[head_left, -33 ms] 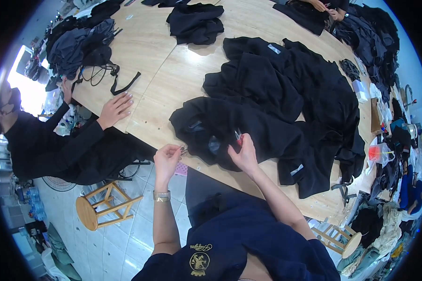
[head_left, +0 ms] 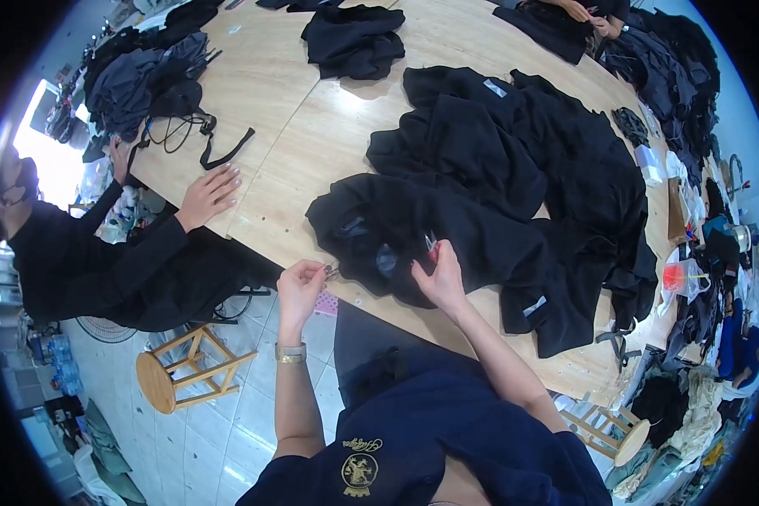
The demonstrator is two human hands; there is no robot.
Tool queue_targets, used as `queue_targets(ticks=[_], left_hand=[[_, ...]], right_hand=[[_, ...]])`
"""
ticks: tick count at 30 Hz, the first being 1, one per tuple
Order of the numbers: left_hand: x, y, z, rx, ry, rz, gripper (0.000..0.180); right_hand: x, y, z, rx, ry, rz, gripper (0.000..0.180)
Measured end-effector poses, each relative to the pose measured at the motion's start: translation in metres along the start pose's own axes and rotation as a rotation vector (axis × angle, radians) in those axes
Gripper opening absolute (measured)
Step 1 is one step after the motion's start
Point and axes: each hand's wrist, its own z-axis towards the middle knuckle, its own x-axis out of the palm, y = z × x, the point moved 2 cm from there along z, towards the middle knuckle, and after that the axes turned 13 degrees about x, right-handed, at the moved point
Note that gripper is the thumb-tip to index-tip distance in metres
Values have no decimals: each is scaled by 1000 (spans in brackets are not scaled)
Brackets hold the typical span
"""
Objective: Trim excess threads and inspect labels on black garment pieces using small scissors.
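My right hand (head_left: 441, 274) holds thread snips (head_left: 433, 250) with red handles, their metal tips pointing away over the black cloth. Under and around the snips lies a black garment (head_left: 472, 223), spread at the near side of the table, with two shiny dark patches on its left part. At the garment's near left edge, my left hand (head_left: 299, 289) is pinched on something small and dark by the table edge, too small to name. A pale label (head_left: 534, 305) shows on the cloth to the right of my right hand.
More black garments (head_left: 455, 143) lie beyond on the wooden table (head_left: 287, 181). At the left, a person in black rests a hand (head_left: 209, 198) on the tabletop. Another person's hands (head_left: 594, 18) are at the far right. Wooden stools (head_left: 156, 384) stand below the table edge.
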Motion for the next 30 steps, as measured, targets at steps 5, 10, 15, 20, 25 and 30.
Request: queue_targets(ticks=[5,10,15,20,25,30], left_hand=[[-21,16,2,62,-91,76,10],[-59,-5,4,255,-512,663,14],[-36,-30,4,448,-601,834,16],[62,-26,-5,146,148,-7,22],[114,-42,-19,278,197,79,27],[112,-52,-36,541,440,131,19]], right_hand=[[1,-7,-3,-78,-54,-32,34],[-7,-10,-3,-42,-55,23,31],[-15,-4,-3,67,-95,320,17],[-26,2,-4,100,-180,450,17],[-28,0,-11,117,-83,560,23],[-16,3,-25,113,44,149,44]])
